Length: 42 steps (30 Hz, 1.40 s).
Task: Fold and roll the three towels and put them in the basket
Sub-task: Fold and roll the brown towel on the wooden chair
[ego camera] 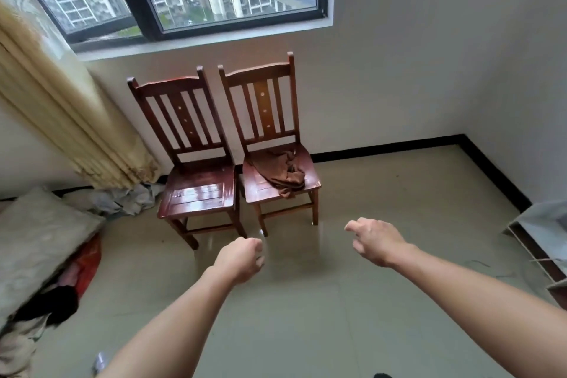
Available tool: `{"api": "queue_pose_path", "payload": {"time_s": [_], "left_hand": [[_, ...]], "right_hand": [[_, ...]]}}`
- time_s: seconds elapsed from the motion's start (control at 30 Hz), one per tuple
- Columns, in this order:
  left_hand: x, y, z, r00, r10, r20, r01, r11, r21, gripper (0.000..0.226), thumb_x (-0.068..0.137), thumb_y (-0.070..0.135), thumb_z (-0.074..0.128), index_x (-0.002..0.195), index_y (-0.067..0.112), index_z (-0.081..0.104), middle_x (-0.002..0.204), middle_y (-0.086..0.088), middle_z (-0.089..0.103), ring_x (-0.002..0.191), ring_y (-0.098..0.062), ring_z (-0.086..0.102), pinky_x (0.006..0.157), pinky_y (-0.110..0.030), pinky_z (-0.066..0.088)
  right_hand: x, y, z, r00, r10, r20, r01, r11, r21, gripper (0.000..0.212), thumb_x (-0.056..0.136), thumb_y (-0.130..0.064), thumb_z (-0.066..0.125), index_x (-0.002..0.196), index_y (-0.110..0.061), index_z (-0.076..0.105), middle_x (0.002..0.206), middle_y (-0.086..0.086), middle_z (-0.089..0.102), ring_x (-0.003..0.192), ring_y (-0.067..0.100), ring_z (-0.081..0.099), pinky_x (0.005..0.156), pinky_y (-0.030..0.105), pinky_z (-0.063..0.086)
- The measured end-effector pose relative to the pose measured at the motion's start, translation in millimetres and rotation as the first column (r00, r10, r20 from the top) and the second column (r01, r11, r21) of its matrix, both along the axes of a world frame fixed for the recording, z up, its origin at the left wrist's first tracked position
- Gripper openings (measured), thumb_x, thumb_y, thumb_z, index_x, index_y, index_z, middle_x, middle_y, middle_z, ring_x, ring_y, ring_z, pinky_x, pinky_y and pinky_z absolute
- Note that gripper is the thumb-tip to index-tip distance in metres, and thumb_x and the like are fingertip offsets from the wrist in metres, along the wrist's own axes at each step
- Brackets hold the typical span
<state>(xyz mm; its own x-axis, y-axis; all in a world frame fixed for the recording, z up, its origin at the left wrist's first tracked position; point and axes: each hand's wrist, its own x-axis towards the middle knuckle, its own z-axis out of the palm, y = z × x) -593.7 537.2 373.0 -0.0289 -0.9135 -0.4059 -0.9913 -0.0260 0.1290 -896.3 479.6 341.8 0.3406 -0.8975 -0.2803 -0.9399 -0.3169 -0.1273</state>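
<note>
Head view: your left hand hangs above the tiled floor, fingers curled in on nothing. Your right hand reaches forward, well apart from it, fingers loosely bent and holding nothing. Ahead, 2 wooden chairs stand side by side against the wall. 1 crumpled brown towel lies on the right chair seat, drooping over its front edge, beside the left chair.

Left chair and right chair: wood, glossy red-brown lacquer, glare on left seat. Towel on right seat: brown cloth, matt, crumpled. Floor: smooth beige tile, reflective. Curtain, far left: cream pleated cloth. Walls: matt white.
</note>
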Motion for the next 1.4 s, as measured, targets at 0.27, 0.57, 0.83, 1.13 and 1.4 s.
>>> {"api": "queue_pose_path", "payload": {"time_s": [0.27,0.57,0.83,1.13,1.4], "left_hand": [[8.7,-163.5,-32.4,0.999,0.033,-0.02,-0.032,0.997,0.072,0.023,0.09,0.034,0.049,0.103,0.017,0.058,0.109,-0.008,0.065,0.103,-0.029,0.06,0.081,-0.034,0.05],[26.2,-329.9,-53.7,0.949,0.266,-0.17,-0.254,0.963,0.09,0.028,0.088,0.035,0.054,0.11,0.021,0.064,0.105,-0.001,0.07,0.101,-0.024,0.062,0.084,-0.032,0.05],[99.2,-415.9,-109.8,0.909,0.391,-0.145,-0.339,0.896,0.288,0.032,0.09,0.036,0.051,0.118,0.022,0.06,0.115,-0.004,0.066,0.105,-0.022,0.06,0.088,-0.032,0.049],[183.7,-538.6,-198.2,0.898,0.416,-0.141,-0.324,0.844,0.427,0.027,0.089,0.031,0.053,0.111,0.018,0.064,0.119,-0.004,0.065,0.112,-0.025,0.057,0.093,-0.033,0.046],[193.2,-622.3,-271.3,0.785,0.574,-0.231,-0.44,0.78,0.444,0.022,0.089,0.026,0.057,0.105,0.014,0.067,0.111,-0.008,0.067,0.103,-0.025,0.06,0.085,-0.028,0.043]], "right_hand": [[10.2,-181.0,-39.0,1.0,0.012,-0.005,-0.012,0.998,0.061,0.038,0.093,-0.027,0.042,0.13,-0.028,0.049,0.125,0.002,0.057,0.111,0.028,0.058,0.087,0.034,0.046],[53.4,-383.9,-73.0,0.99,0.144,-0.002,-0.142,0.981,0.131,0.033,0.092,-0.026,0.044,0.124,-0.023,0.053,0.12,0.005,0.059,0.109,0.028,0.058,0.085,0.035,0.047],[142.1,-503.0,-115.4,0.978,0.207,0.022,-0.206,0.954,0.219,0.035,0.09,-0.03,0.046,0.124,-0.026,0.053,0.119,0.004,0.06,0.109,0.028,0.058,0.084,0.035,0.048],[199.2,-579.6,-192.8,0.999,0.046,-0.017,-0.036,0.924,0.38,0.035,0.087,-0.029,0.049,0.122,-0.028,0.055,0.12,0.003,0.062,0.109,0.028,0.059,0.086,0.035,0.047],[228.7,-650.6,-256.5,0.998,-0.054,0.013,0.044,0.909,0.414,0.035,0.085,-0.027,0.054,0.12,-0.024,0.06,0.116,0.009,0.068,0.105,0.033,0.062,0.082,0.037,0.051]]}}
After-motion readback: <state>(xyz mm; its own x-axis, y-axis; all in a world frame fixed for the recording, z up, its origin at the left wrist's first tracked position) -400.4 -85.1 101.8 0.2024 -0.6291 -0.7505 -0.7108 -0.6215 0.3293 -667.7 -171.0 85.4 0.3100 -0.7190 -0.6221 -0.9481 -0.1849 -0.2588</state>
